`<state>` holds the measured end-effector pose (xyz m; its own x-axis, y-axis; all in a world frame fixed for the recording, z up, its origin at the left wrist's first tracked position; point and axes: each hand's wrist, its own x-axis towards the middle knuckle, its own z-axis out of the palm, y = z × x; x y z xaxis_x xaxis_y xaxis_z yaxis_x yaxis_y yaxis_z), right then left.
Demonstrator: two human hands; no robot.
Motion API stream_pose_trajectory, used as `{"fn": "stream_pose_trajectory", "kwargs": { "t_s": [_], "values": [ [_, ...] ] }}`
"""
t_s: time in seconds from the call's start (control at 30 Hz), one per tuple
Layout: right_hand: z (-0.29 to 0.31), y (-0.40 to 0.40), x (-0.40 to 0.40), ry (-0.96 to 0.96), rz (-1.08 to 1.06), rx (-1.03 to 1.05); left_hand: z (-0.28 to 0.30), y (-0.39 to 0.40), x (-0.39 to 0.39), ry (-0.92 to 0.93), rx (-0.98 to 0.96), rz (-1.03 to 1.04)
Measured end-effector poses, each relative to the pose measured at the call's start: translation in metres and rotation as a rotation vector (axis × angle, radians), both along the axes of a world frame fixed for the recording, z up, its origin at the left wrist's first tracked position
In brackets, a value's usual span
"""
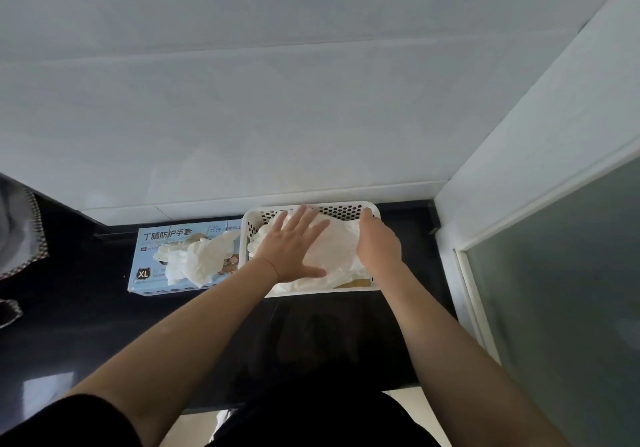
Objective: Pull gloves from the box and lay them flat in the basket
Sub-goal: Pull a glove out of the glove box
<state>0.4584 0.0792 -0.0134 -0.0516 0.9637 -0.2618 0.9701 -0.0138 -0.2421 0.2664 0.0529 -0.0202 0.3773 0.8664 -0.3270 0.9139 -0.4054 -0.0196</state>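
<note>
Pressing gloves (341,252) in basket (372,209) beside "XL" box (147,256)

Two bare arms, stretched forward from short dark sleeves, both reaching over the white basket (375,209). Left hand (292,247) flat and wide, palm down, fingers straight and spread out, thumb sticking out to the side, pressing on the white gloves (337,249) in the basket. Right hand (379,242) at the basket's far right corner, back of the hand up, fingers bent down and hidden. Wrists near each other, elbows well apart.
</note>
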Motion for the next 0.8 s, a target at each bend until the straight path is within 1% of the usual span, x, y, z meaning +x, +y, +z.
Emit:
{"fn": "stream_pose_trajectory", "kwargs": {
  "t_s": [0.07,0.27,0.37,0.43,0.5,0.57,0.63,0.7,0.77,0.8],
  "values": [
    [-0.001,0.0,-0.001,-0.032,0.033,-0.004,-0.013,-0.001,-0.009,0.028,-0.022,0.008],
    [0.001,-0.003,-0.008,-0.136,0.075,-0.021,-0.031,-0.004,-0.019,0.019,-0.083,0.011],
    [0.007,-0.005,-0.012,-0.163,0.022,-0.034,-0.028,-0.004,-0.019,-0.04,-0.081,0.012],
    [0.013,-0.005,-0.018,-0.169,-0.032,-0.023,-0.018,-0.004,-0.021,-0.123,-0.026,0.027],
    [0.02,-0.003,-0.029,-0.106,-0.064,-0.004,-0.007,-0.005,-0.026,-0.234,0.065,0.08],
    [0.025,0.001,-0.048,0.016,-0.037,-0.003,0.003,-0.008,-0.04,-0.347,0.181,0.169],
    [0.028,-0.001,-0.078,0.145,0.037,-0.013,0.013,-0.011,-0.069,-0.371,0.259,0.304],
    [0.029,-0.008,-0.111,0.228,0.093,-0.03,0.026,-0.016,-0.104,-0.287,0.225,0.443],
    [0.03,-0.019,-0.143,0.257,0.135,-0.061,0.039,-0.024,-0.138,-0.184,0.085,0.513],
    [0.029,-0.023,-0.154,0.261,0.143,-0.078,0.043,-0.026,-0.148,-0.16,0.012,0.525]
  ]
}}
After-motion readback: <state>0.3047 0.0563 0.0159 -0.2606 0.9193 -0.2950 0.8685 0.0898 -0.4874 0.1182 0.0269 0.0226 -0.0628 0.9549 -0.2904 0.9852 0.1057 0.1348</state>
